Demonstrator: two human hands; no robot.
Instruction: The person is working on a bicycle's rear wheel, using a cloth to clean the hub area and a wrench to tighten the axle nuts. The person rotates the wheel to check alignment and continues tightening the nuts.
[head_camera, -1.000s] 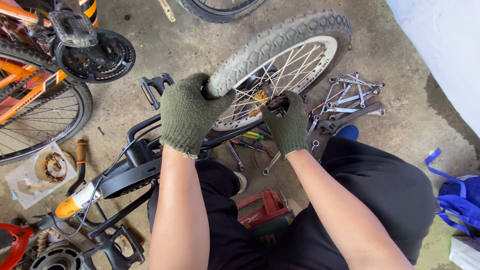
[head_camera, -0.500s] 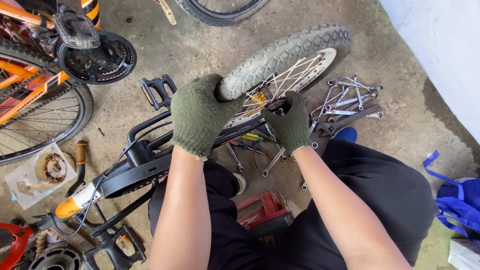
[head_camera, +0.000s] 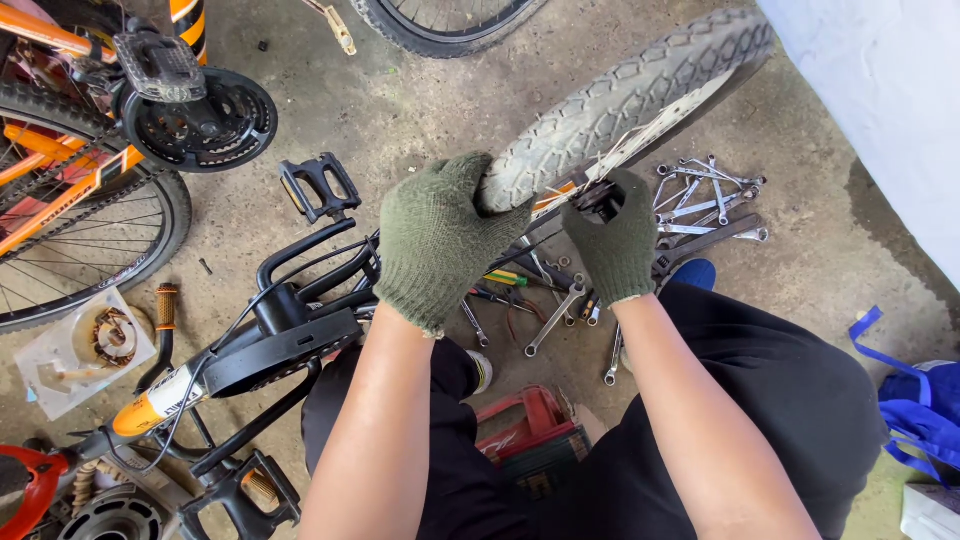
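Concrete workshop floor, stained and littered with tools, seen from above your knees. At the centre of the frame your left hand (head_camera: 435, 240), in a green knit glove, is closed over the knobby tyre of the bicycle wheel (head_camera: 640, 95) at its lower end. Your right hand (head_camera: 612, 245), gloved alike, is wrapped around the axle end at the hub, just right of the left hand; what lies inside that fist is hidden.

A second ago the wheel lay flatter to your view, its rim and spokes showing as a broad open ellipse. It now stands nearly edge-on, so that you see mostly tread and only a sliver of spokes. This suggests that the wheel is turning or swinging in your hands rather than sitting fixed.

The wheel's long axis runs diagonally, from your hands at the centre up to the upper right of the frame, where the far end of the tyre points.

Below your left hand lies the black bicycle frame (head_camera: 290, 320). A scatter of spanners (head_camera: 705, 195) lies to the right of the wheel. An orange bicycle (head_camera: 70, 170) fills the upper left. A red stool (head_camera: 525, 430) shows between your legs.
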